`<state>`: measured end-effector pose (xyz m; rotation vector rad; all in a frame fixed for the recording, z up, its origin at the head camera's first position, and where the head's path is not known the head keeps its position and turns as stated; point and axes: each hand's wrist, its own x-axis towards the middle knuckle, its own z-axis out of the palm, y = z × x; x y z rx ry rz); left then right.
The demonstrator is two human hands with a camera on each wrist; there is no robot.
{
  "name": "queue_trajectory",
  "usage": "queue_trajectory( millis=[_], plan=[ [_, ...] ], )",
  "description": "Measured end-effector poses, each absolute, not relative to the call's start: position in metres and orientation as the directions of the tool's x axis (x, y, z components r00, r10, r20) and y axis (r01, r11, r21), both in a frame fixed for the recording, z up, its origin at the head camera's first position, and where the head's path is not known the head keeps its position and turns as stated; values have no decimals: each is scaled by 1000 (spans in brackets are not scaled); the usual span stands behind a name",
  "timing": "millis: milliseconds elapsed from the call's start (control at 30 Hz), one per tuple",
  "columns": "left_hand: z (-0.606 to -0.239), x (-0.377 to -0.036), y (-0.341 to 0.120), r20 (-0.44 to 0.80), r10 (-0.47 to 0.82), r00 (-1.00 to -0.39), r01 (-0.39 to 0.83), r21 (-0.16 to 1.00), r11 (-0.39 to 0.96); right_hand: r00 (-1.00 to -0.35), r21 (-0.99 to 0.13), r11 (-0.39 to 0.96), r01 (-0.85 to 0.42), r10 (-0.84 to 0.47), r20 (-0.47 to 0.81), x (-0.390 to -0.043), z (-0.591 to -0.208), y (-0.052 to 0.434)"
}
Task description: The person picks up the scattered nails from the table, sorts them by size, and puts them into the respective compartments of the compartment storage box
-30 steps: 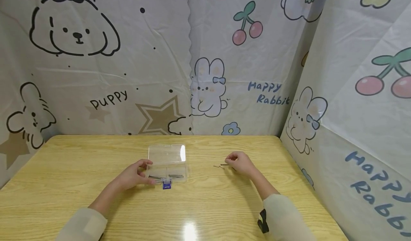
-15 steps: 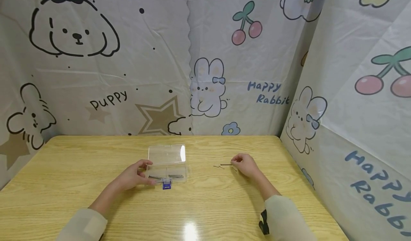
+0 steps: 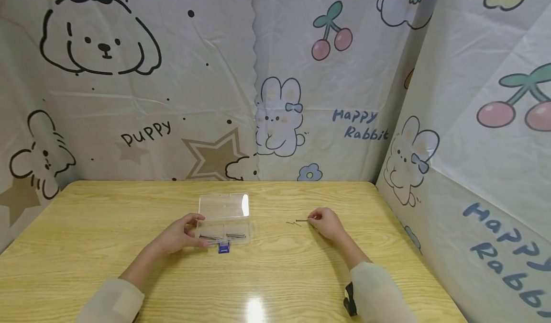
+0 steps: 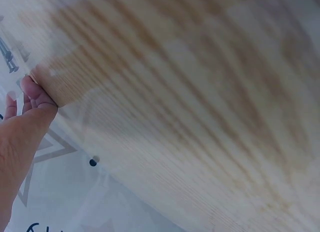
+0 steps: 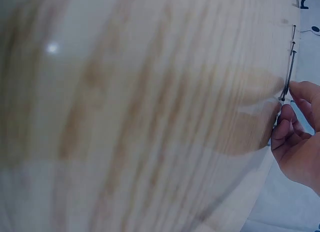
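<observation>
On the wooden table [image 3: 107,227], the left hand [image 3: 177,235] lay at the left end of a small clear plastic box [image 3: 224,229], its thumb and fingers curled round that end and holding it. The box sat near the middle of the table with its lid [image 3: 224,205] laid open toward the far edge, a blue latch [image 3: 223,248] on its near side, and a few thin dark metal pins [image 3: 224,237] lying inside the tray. To the right of the box, well apart from it, two or three short loose pins [image 3: 293,223] lay on the bare wood. Just beside them, the right hand [image 3: 327,222] rested on the table with its fingertips curled together, pinching the end of one long thin pin [image 3: 303,220] that lay flat on the tabletop. The right wrist view showed the same pinch on that pin [image 5: 288,76].
</observation>
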<state>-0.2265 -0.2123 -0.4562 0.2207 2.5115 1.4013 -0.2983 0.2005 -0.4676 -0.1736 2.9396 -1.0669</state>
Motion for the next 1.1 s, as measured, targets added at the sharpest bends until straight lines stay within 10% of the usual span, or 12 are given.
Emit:
queue_trajectory(
  millis=[1100],
  plan=[
    [-454, -224, -211, -155, 255, -954, 5, 846, 534, -982, -624, 761, -179, -172, 71, -294, -459, 189]
  ],
)
